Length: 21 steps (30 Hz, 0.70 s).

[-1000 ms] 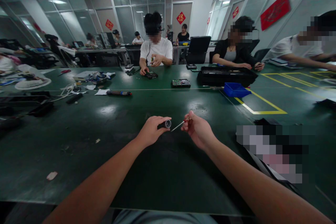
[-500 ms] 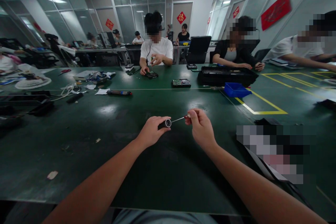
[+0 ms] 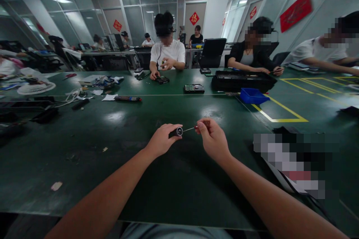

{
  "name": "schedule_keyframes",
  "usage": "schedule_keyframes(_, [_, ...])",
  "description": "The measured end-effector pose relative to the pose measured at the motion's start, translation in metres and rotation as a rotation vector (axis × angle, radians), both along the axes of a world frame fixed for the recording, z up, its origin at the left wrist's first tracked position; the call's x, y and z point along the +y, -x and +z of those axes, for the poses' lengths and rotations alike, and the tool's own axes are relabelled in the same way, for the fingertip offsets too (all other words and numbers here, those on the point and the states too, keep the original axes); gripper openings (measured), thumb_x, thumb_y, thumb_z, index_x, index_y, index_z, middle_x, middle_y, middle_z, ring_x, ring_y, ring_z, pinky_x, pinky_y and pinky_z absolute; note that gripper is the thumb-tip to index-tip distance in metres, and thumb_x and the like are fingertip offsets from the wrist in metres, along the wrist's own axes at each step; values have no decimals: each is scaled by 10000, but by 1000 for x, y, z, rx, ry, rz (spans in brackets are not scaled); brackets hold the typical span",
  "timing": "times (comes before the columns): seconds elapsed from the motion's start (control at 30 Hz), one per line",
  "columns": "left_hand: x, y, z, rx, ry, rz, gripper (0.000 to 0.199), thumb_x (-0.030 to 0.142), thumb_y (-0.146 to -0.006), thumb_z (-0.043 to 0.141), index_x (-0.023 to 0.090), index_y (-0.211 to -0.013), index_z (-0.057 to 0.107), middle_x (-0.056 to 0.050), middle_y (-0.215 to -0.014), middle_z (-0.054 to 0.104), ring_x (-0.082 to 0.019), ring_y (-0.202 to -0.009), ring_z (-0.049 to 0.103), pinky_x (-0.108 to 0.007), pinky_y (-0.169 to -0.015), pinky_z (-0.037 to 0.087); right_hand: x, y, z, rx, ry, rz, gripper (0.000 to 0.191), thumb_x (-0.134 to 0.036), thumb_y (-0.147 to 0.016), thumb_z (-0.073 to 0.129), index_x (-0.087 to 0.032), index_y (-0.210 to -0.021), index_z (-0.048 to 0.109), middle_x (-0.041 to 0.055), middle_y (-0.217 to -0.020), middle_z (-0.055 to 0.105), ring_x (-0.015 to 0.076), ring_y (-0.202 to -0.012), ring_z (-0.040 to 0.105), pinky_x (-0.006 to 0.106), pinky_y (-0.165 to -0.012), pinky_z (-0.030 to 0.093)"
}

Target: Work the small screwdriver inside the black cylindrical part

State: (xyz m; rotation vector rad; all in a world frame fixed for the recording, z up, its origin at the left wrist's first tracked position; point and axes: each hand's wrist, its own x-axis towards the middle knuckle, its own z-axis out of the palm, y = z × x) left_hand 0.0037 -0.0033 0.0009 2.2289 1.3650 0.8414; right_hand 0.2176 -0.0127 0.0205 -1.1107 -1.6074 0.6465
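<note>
My left hand [image 3: 162,140] is closed around a black cylinder [image 3: 175,132] with a silver-rimmed round end facing right; its far part is hidden in the fingers. In my right hand [image 3: 213,138] is a screwdriver [image 3: 198,126] with a reddish handle, pinched between thumb and fingers. Its thin metal shaft points left and reaches the cylinder's round end. Whether the tip touches the rim or sits inside is too small to tell. Both hands are above the green table [image 3: 179,186], near its middle.
A pen-shaped grey tool [image 3: 128,98] lies ahead left. Farther off are a circuit-board drive [image 3: 194,88], a blue bin [image 3: 254,96] and a long black housing [image 3: 242,81]. A blurred-out item [image 3: 291,168] lies right. Co-workers sit across the table; one person's hands [image 3: 161,73] hold parts.
My right hand has shifted slightly left, and its fingers have turned on the screwdriver handle. Less shaft shows between the hands. My left hand and the cylinder stay nearly still.
</note>
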Motion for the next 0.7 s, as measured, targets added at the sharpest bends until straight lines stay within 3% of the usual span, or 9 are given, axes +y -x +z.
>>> schedule_keyframes(0.7, [1, 1, 1, 35, -40, -2, 397, 294, -886, 714, 263, -1275, 641, -38, -1150, 699, -235, -1064, 603, -409, -959, 447, 0, 2, -3, -4, 32, 30, 180, -399, -972, 516, -235, -964, 589, 46, -843, 711, 216, -796, 697, 357, -750, 520])
